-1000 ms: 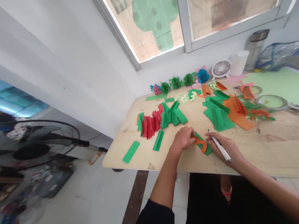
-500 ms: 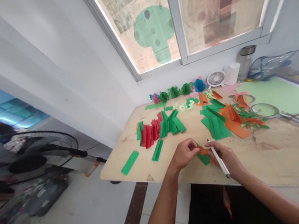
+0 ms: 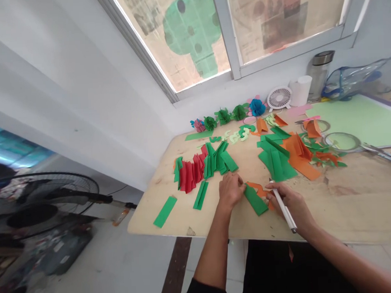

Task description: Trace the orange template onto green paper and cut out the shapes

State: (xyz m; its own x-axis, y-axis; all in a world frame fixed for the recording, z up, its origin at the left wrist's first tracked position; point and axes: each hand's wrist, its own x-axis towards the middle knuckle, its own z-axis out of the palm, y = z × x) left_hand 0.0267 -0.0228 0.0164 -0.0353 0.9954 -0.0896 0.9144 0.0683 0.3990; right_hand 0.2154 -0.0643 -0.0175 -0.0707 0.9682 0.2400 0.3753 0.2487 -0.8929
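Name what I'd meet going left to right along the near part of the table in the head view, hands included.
Flat green strip → folded green strip → left hand → green piece between the hands → right hand, holding a white pen.

Indoor craft corner, home or classroom, can't tell which. Wooden table (image 3: pixel 353 219) right of centre carries folded red paper (image 3: pixel 192 172), paper pompoms (image 3: pixel 224 116), white pen (image 3: pixel 285 211), scissors (image 3: pixel 384 154) near right edge. Window (image 3: pixel 195 43) up top; large fan (image 3: pixel 32 218), clutter (image 3: pixel 68 249) at left.
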